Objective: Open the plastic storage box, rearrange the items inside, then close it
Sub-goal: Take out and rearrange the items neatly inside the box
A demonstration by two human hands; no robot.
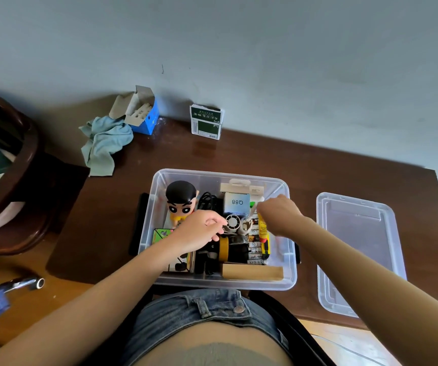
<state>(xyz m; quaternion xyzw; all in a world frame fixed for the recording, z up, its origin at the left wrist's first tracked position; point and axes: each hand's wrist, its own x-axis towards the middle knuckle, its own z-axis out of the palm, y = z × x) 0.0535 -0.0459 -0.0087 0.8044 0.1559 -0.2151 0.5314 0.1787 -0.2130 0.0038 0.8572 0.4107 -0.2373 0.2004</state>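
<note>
The open box (220,282) sits on the desk (265,157), its lid (357,249) just right. Both hands reach inside: left hand (199,231) curled loosely, right hand (278,215) pinching a white tube (253,207) (grip partly hidden).

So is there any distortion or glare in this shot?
Head view: wide-angle bending curves the table edge and stretches both forearms; soft sheen on the clear lid and tabletop near the green box; hands and box contents stay fairly sharp.

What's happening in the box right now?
Both hands, left hand and right hand, inside open storage box. Lid off, on table beside it. Nothing blocking.
</note>
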